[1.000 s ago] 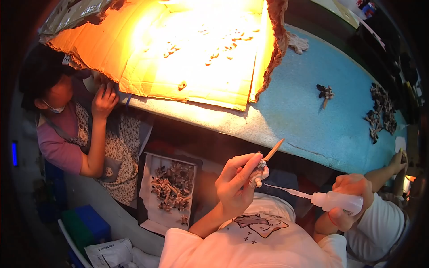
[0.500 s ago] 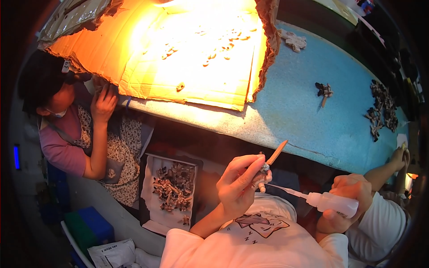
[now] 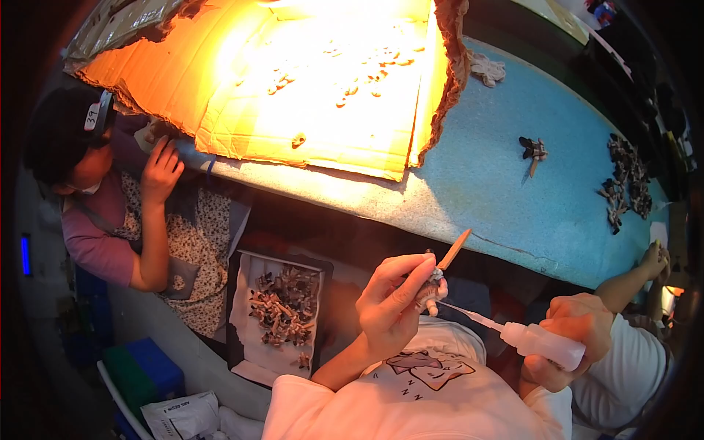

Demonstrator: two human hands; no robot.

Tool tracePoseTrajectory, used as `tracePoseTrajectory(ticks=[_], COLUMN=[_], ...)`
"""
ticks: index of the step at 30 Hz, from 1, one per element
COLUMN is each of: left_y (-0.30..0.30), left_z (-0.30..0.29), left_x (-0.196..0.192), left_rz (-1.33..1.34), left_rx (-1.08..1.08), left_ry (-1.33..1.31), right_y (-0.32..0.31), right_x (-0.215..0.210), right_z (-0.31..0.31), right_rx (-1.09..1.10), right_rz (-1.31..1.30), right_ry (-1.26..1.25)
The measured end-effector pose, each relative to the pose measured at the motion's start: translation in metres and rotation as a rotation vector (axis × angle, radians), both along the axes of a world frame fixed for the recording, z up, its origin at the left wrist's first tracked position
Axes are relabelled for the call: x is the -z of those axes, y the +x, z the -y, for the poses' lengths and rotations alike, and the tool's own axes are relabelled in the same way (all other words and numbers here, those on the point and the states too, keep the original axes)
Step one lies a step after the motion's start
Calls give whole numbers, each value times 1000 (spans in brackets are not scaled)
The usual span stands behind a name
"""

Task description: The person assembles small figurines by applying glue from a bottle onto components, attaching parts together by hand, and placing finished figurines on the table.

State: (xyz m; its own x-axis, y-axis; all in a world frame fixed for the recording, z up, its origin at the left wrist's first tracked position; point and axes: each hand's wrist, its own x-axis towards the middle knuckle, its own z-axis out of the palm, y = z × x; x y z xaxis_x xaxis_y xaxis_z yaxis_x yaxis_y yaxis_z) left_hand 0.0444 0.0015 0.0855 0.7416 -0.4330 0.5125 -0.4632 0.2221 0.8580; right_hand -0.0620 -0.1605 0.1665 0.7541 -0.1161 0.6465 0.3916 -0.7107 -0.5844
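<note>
- Overall, we face a blue-topped table (image 3: 499, 169), with a heap of small dark figures (image 3: 627, 183) by its right end and a single figure (image 3: 533, 149) lying to the left of it.
- On the table's left part we see an open cardboard box (image 3: 220, 139) under glaring light; the small pieces on its floor are partly washed out.
- To our left sits a co-worker (image 3: 103, 235); compared with a second ago, the head is bowed further and the raised hand has moved slightly left, away from the cardboard edge.
- Below the table we have a tray (image 3: 257, 359) with a white liner, more figures piled on it.
- Our right grip (image 3: 579, 323) is wrapped around a squeeze bottle (image 3: 546, 345), translucent white, which now slants more steeply than a second ago.
- Our left grip (image 3: 389, 301) pinches the figurine (image 3: 431, 293) between thumb and fingers, above our lap and in front of the table edge; it sits a touch lower and further right than a second ago.
- That figurine looks pale and knobbly, partly hidden by our fingers, with a tan, pointed blade (image 3: 456, 248) slanting up to the right.
- Thinnest is the bottle's nozzle (image 3: 473, 315): earlier its tip stood just apart, now it reaches the figurine's lower side, though we cannot tell whether they touch.
</note>
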Motion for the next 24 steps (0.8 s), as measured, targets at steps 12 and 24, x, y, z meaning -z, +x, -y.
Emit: tracePoseTrajectory(ticks=[12,24], left_y=[-5,-10], left_z=[-4,-5], left_x=[3,-1], left_rz=[-47,-51], left_rx=[-26,-31], left_ry=[66,116], right_y=[6,-2], right_x=[13,12], right_z=[-15,-5], right_rx=[203,169], right_rz=[244,226], right_ry=[225,155])
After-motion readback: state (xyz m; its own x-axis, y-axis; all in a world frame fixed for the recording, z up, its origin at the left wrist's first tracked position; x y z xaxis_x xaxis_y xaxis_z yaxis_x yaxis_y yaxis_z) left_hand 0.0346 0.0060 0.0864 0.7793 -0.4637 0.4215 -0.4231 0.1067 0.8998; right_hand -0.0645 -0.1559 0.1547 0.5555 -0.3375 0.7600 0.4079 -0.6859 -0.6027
